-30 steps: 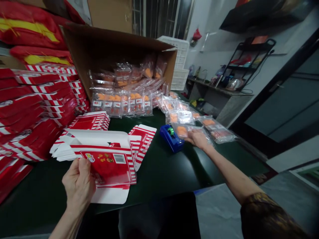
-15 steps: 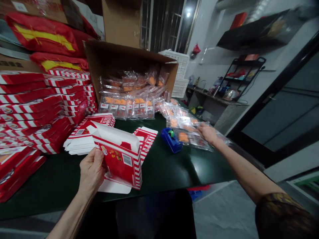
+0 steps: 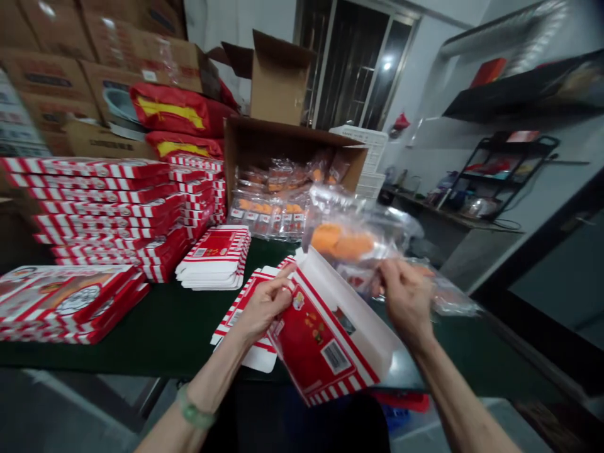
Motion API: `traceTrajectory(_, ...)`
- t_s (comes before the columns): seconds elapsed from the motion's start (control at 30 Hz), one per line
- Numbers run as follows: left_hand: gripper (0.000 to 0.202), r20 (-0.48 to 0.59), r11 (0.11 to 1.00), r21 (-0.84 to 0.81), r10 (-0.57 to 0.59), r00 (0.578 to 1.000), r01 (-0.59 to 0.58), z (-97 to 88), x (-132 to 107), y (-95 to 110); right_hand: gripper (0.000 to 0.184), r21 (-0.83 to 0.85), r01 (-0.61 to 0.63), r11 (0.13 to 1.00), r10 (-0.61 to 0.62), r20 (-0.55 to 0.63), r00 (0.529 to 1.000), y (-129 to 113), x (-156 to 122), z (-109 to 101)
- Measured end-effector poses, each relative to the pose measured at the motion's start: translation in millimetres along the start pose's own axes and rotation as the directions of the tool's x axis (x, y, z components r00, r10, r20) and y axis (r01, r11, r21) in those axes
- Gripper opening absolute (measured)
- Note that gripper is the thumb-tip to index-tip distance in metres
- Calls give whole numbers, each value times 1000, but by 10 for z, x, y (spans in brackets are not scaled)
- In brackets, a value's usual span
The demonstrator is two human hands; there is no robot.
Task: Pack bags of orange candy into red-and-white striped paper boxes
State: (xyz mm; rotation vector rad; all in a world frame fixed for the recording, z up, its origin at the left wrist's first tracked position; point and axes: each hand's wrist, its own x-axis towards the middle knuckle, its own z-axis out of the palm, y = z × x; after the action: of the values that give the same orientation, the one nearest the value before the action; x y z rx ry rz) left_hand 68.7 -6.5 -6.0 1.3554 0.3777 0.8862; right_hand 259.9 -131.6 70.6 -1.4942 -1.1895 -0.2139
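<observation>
My left hand (image 3: 265,307) is closed on the edge of a red-and-white striped carton (image 3: 317,340). The carton is tilted, its open white mouth toward the upper right. My right hand (image 3: 406,292) pinches a clear plastic packet (image 3: 349,242) with orange pieces inside, blurred by motion, just above the carton's mouth. Flat striped cartons (image 3: 236,314) lie on the table behind my left hand. More clear packets (image 3: 453,292) lie to the right, partly behind my right hand. The blue tape dispenser is hidden from view.
A stack of flat cartons (image 3: 214,258) stands left of centre. Tall piles of filled-out striped boxes (image 3: 108,207) line the left side of the dark green table (image 3: 155,327). At the back, an open cardboard box (image 3: 297,135) holds several clear packets. White crates (image 3: 368,151) stand beside it.
My right hand has lifted a packet from the pile on the right and brought it left to the carton. My left hand has moved right and tilted the carton. The view has turned left.
</observation>
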Motion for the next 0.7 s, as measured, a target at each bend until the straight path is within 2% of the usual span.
traceTrajectory(0.07,45,73,996,-11,-82,994,84,-105,-46,24,43,142,-26,990,13,92,996,27,-180,206)
traceTrajectory(0.13,40,39,994,10,-105,994,105,-220,-113,70,34,229,-92,969,27,273,962,105,-210,268)
traceTrajectory(0.2,34,-29,993,104,-59,998,62,-300,-167,124,33,316,-177,932,4,480,877,154,-91,199)
traceTrajectory(0.27,31,-35,970,243,-17,999,25,-321,-190,167,55,351,-258,900,-16,618,786,120,119,76)
traceTrajectory(0.3,31,-27,952,307,-6,1000,14,-310,-189,180,65,304,-283,910,10,665,747,68,233,25)
traceTrajectory(0.33,31,-15,934,357,2,1000,4,-287,-182,186,66,218,-290,932,58,701,711,0,341,-8)
traceTrajectory(0.4,31,14,910,415,12,1000,-17,-227,-161,181,56,42,-229,972,117,762,637,-147,515,-13)
traceTrajectory(0.47,30,11,900,433,50,999,-50,-183,-143,166,40,-33,-77,996,71,813,577,-247,625,23)
traceTrajectory(0.5,29,-12,902,426,82,997,-70,-176,-137,159,33,-39,2,999,31,822,569,-262,661,30)
traceTrajectory(0.57,28,-93,908,403,167,982,-116,-200,-133,155,26,-48,106,993,-26,792,609,-217,714,-31)
traceTrajectory(0.6,27,-152,910,391,213,965,-140,-226,-132,157,28,-63,117,991,-29,753,657,-166,738,-109)
traceTrajectory(0.67,27,-279,916,378,253,926,-136,-289,-127,164,33,-100,72,992,-1,577,817,-42,783,-345)
traceTrajectory(0.7,27,-338,921,373,249,908,-114,-317,-121,165,34,-115,37,993,16,429,903,10,800,-481)
